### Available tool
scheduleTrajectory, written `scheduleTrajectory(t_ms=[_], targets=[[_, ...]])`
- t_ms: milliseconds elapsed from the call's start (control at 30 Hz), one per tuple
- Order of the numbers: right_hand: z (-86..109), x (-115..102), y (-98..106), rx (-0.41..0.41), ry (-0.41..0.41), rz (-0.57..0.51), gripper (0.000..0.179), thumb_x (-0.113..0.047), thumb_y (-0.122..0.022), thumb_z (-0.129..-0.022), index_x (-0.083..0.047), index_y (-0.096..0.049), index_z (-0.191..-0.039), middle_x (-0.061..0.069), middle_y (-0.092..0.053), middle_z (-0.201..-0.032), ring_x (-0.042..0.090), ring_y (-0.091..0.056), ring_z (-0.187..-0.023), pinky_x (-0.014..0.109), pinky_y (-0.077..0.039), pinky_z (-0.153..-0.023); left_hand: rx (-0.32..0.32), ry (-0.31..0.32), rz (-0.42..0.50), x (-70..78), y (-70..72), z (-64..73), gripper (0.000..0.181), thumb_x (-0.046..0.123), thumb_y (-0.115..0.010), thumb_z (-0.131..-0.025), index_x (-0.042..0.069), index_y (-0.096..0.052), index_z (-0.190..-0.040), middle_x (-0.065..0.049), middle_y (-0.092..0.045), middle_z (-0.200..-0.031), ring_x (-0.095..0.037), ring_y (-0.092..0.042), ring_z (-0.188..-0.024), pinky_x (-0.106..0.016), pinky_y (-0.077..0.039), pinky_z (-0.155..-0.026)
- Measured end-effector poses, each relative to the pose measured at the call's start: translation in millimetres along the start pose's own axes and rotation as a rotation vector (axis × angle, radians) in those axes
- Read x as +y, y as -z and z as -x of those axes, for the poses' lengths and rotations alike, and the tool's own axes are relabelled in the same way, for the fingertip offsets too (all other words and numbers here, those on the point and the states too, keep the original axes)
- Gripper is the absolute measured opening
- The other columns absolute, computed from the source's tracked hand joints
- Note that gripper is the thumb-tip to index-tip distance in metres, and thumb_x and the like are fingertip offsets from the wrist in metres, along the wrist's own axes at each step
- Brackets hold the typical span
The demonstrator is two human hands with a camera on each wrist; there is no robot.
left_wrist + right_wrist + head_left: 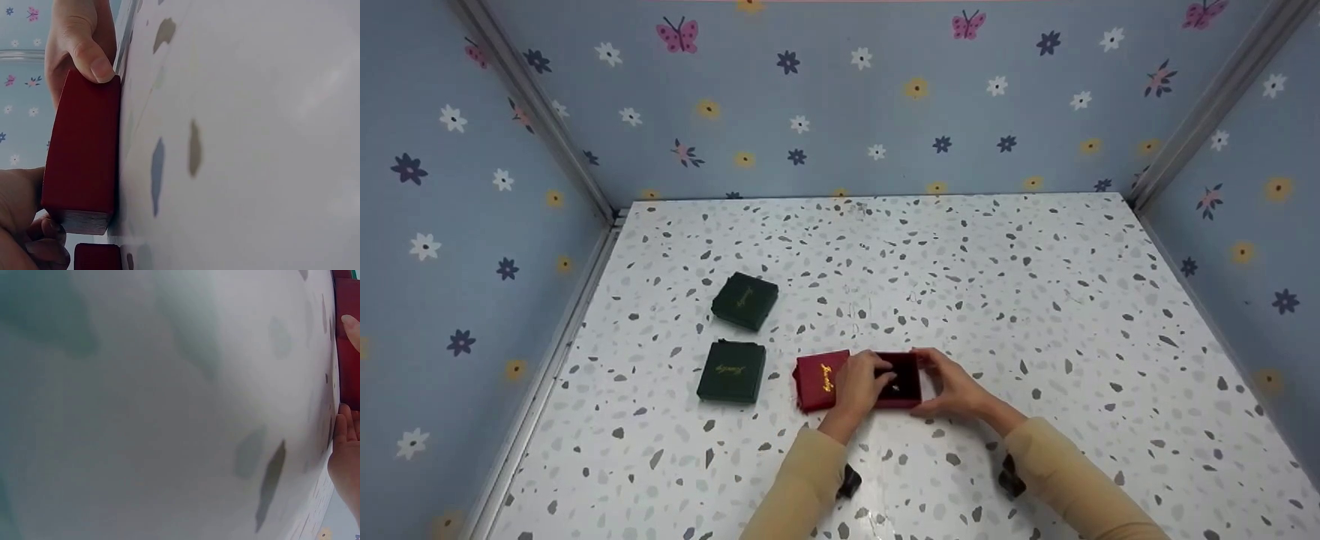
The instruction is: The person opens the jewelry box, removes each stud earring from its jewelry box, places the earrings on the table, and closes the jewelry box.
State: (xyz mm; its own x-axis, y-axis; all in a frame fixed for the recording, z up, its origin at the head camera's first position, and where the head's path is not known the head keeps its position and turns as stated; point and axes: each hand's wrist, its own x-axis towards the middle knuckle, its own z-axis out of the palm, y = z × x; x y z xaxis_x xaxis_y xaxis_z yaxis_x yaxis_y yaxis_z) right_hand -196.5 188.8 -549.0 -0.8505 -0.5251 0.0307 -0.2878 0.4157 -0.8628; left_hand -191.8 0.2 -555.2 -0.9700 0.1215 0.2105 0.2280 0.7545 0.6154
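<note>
A red jewelry box (899,400) stands uncovered on the table, its dark inside facing up with a small shiny spot in it. My right hand (952,386) grips its right end, thumb at the near corner and fingers at the far one. In the left wrist view, the right thumb (102,68) lies on the corner of the red box (84,146). My left hand (859,379) bends over the box's left edge, thumb and index fingertips reaching inside; I cannot tell whether they pinch anything. Partly under that hand is a flat red piece with gold lettering (816,381).
Two dark green jewelry boxes with gold lettering lie to the left, one farther back (745,301) and one nearer (732,373). The speckled white table (997,277) is bordered by flower-patterned walls (847,97) at the back and both sides.
</note>
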Motion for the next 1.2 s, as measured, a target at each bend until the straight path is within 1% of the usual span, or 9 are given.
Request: scheduleTrajectory(t_ms=[167,367,467,667,733,800,900,1067,1200], targets=[[-3.2,25,-3,0.009,-0.011,0.034,0.092,-0.024,-0.086,-0.052,-0.01,-0.037,-0.129,0.0,-0.051,-0.113,0.015,-0.046,-0.107,0.036,-0.031,-0.095,0.015,-0.012,-0.002,-0.3,-0.7,0.4,0.012,0.02,-0.073,-0.072,0.015,-0.073,-0.083,0.003,-0.065,-0.08,-0.016,-0.06,-0.076,-0.03,-0.047,-0.063],[-3.6,24,-3,0.006,-0.027,0.029,0.095,-0.024,-0.086,-0.05,-0.009,-0.036,-0.129,0.001,-0.051,-0.114,0.016,-0.045,-0.107,0.037,-0.031,-0.096,0.037,-0.019,-0.002,0.0,-1.3,0.4,0.009,0.021,-0.073,-0.071,0.017,-0.073,-0.079,0.005,-0.064,-0.077,-0.015,-0.06,-0.073,-0.03,-0.047,-0.06],[-2.9,20,-3,0.006,-0.027,0.041,0.094,-0.022,-0.086,-0.052,-0.008,-0.035,-0.13,0.003,-0.051,-0.114,0.017,-0.046,-0.107,0.038,-0.031,-0.096,0.042,-0.021,-0.01,-0.3,-2.0,0.1,0.007,0.022,-0.073,-0.07,0.017,-0.074,-0.076,0.006,-0.064,-0.076,-0.014,-0.06,-0.072,-0.028,-0.046,-0.06],[1.0,-8,0,-0.005,0.064,0.018,0.088,-0.004,-0.083,-0.056,0.008,-0.033,-0.127,0.02,-0.05,-0.112,0.033,-0.047,-0.104,0.046,-0.034,-0.091,0.046,-0.008,-0.018,0.3,-1.8,0.4,0.005,0.021,-0.074,-0.07,0.018,-0.074,-0.073,0.007,-0.064,-0.075,-0.013,-0.061,-0.071,-0.029,-0.047,-0.058],[1.7,-13,1,-0.011,0.064,0.02,0.087,-0.003,-0.082,-0.056,0.01,-0.033,-0.126,0.022,-0.05,-0.111,0.033,-0.047,-0.104,0.045,-0.034,-0.091,0.045,0.001,-0.019,0.5,-2.0,0.3,0.005,0.021,-0.074,-0.07,0.018,-0.074,-0.073,0.007,-0.064,-0.075,-0.014,-0.061,-0.071,-0.029,-0.047,-0.058],[1.6,-12,2,-0.011,0.06,0.026,0.086,-0.003,-0.082,-0.056,0.009,-0.033,-0.126,0.022,-0.05,-0.112,0.033,-0.047,-0.104,0.045,-0.034,-0.091,0.044,0.01,-0.014,0.8,-2.0,0.4,0.005,0.022,-0.074,-0.07,0.018,-0.074,-0.073,0.007,-0.064,-0.076,-0.014,-0.061,-0.072,-0.03,-0.047,-0.058],[0.3,-3,0,0.004,0.064,0.031,0.087,-0.006,-0.083,-0.055,0.007,-0.034,-0.127,0.018,-0.051,-0.111,0.031,-0.047,-0.104,0.045,-0.034,-0.091,0.043,0.013,-0.011,1.0,-1.6,0.8,0.004,0.021,-0.074,-0.07,0.018,-0.073,-0.073,0.006,-0.064,-0.077,-0.015,-0.061,-0.072,-0.03,-0.047,-0.057],[-2.9,20,-4,0.018,0.043,0.064,0.091,-0.019,-0.085,-0.053,-0.004,-0.036,-0.128,0.006,-0.053,-0.111,0.02,-0.048,-0.104,0.038,-0.034,-0.093,0.043,0.008,-0.013,1.2,-1.9,1.6,0.004,0.021,-0.073,-0.071,0.019,-0.073,-0.074,0.006,-0.063,-0.076,-0.016,-0.06,-0.072,-0.031,-0.046,-0.057],[-3.7,26,-4,0.016,0.05,0.056,0.092,-0.025,-0.085,-0.052,-0.007,-0.037,-0.128,0.002,-0.053,-0.111,0.018,-0.048,-0.104,0.037,-0.034,-0.094,0.042,0.003,-0.02,0.7,-2.7,2.1,0.005,0.022,-0.073,-0.071,0.019,-0.073,-0.075,0.007,-0.063,-0.076,-0.015,-0.06,-0.073,-0.03,-0.046,-0.057]])
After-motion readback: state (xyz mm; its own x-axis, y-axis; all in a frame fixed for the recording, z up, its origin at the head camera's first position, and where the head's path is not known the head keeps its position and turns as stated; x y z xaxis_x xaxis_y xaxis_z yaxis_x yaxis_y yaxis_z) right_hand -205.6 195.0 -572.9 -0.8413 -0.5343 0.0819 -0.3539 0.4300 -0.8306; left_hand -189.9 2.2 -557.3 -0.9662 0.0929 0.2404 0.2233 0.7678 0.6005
